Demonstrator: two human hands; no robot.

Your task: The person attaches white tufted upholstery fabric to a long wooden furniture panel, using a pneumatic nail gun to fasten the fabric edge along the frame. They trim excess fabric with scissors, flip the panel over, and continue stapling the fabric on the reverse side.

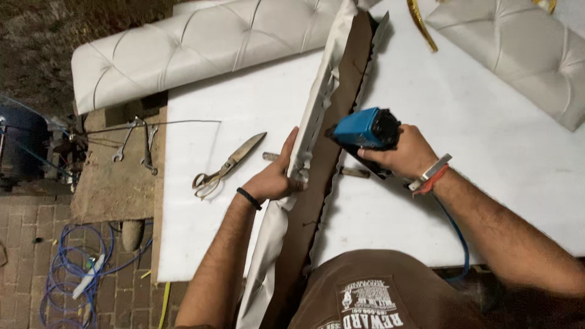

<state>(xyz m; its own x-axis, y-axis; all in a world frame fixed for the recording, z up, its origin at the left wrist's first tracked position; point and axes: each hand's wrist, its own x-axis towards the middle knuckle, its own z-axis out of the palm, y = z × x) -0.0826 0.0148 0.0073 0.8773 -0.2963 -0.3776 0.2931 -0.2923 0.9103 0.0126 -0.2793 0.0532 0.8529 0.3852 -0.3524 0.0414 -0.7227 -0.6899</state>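
The fingers of the left hand (277,176) are curling narrowly around the edge of the white fabric (317,103), pinching it down against the long brown board (341,91) that is lying diagonally across the white tabletop (244,109) from the person's lap toward the far edge. The fingers of the right hand (399,152) are wrapping tightly round the grip of a blue pneumatic stapler (365,129), whose nose is pressing toward the board just beside the left fingertips; whether a finger is resting on the trigger cannot be told. A blue air hose (454,234) is trailing from the tool under the right forearm and off the near table edge. Further out, a pair of metal scissors (226,166) is lying open on the tabletop to the left of the left hand, apart from it, and a flat metal bar (354,172) is sitting under the board. Two tufted white cushion panels (201,42) are resting along the far side. As a judgement, the closeness of the stapler nose to the pinching fingers is the main risk: a slip of the fabric or a tilted tool could be sending a staple into a fingertip. The fabric could also be creeping loose and bunching if the pinch is easing, and the hose could be snagging on the table edge and jerking the tool off line.
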